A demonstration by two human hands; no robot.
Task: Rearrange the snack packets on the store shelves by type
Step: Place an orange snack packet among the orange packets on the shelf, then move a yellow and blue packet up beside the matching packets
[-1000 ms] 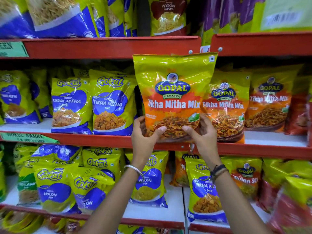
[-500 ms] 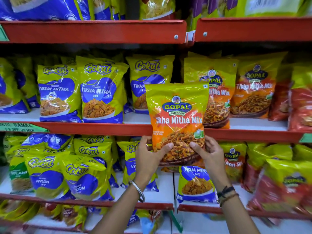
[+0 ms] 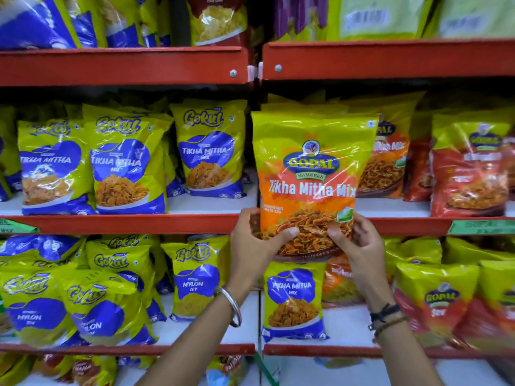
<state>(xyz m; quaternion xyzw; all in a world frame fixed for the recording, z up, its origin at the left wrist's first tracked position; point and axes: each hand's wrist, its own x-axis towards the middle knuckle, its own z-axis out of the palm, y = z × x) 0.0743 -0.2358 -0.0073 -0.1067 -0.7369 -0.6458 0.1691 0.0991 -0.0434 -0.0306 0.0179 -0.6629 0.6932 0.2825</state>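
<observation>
Lifted since half a second ago: glossy yellow-and-orange Gopal Tikha Mitha Mix packet, then held low across the shelf lip, now raised in front of the middle shelf's right bay. Gripped at its bottom corners by both hands: left hand wrapped around the lower left corner with thumb across the front, right hand pinching the lower right. Held upright, just in front of a like orange Gopal packet standing on the white shelf board.

Likely step, judging from the pose: seating it in front of its own kind. Best done by clearing the red shelf lip with the bottom seam, then lowering flat and sliding straight back so the row behind stays standing. Worth keeping right of the bay divider, away from the yellow-and-blue Gokul Tikha Mitha packets.

Packet itself: crinkled shiny film catching glare, puffed with air, blue oval logo, picture of fried mix low on the front. Probably light, slippery, and prone to tipping forward.
</observation>
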